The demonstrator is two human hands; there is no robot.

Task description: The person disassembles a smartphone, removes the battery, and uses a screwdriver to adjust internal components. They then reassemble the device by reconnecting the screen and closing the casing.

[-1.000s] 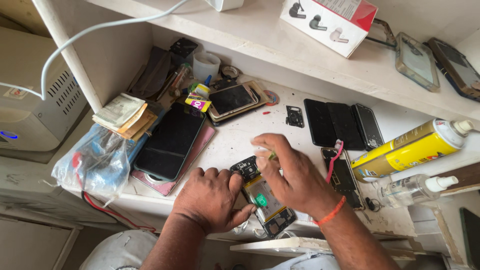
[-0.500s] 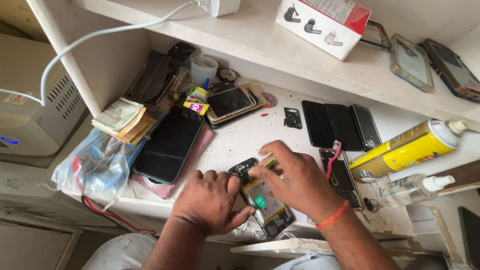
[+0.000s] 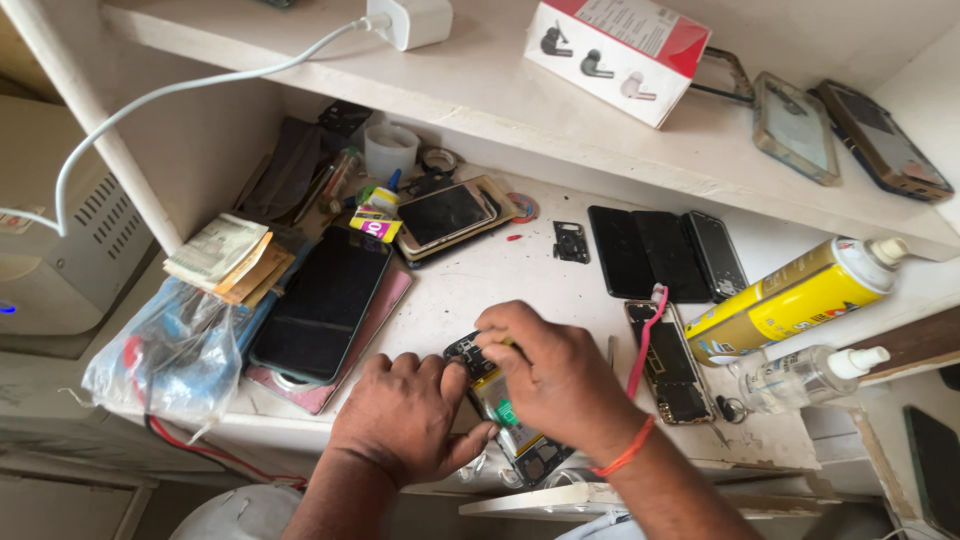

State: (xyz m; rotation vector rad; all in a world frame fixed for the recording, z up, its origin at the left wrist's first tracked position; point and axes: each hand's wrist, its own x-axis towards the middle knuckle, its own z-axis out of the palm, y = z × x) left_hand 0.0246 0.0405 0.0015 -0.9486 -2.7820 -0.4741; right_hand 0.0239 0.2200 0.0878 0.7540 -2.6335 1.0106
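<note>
Cluttered white workbench (image 3: 500, 275) under a shelf (image 3: 480, 120), seen from above. Near the front edge at six o'clock, an opened phone (image 3: 532, 452), insides up, lying slantwise and mostly covered by both hands. Left hand (image 3: 405, 425) at seven o'clock, fingers curled and knuckles up, thumb pressed against the phone's side to steady it. Right hand (image 3: 555, 385) just beside at five o'clock, fingertips pinched together over the phone's upper end; cannot tell whether any tool sits in that pinch. Likely trouble: too hard a press or a slip of the pinch, scraping the bare board or tearing a thin cable; also a nudge toward six o'clock, tipping the phone off the bench edge, already very near. Small loose parts easily lost among the clutter. Close at three o'clock, a pink brush (image 3: 645, 340) lying across a second bare circuit board (image 3: 672, 365), within reach of the right wrist and easily knocked. Farther at two o'clock, a yellow spray can (image 3: 790, 300) on its side and a small clear bottle (image 3: 805, 375), both apt to roll if bumped. At ten o'clock, a large dark phone (image 3: 320, 300) beside a plastic bag (image 3: 170, 350), crowding the left elbow's room. At one o'clock, three dark phones (image 3: 665, 250) in a row, well apart from the hands.
</note>
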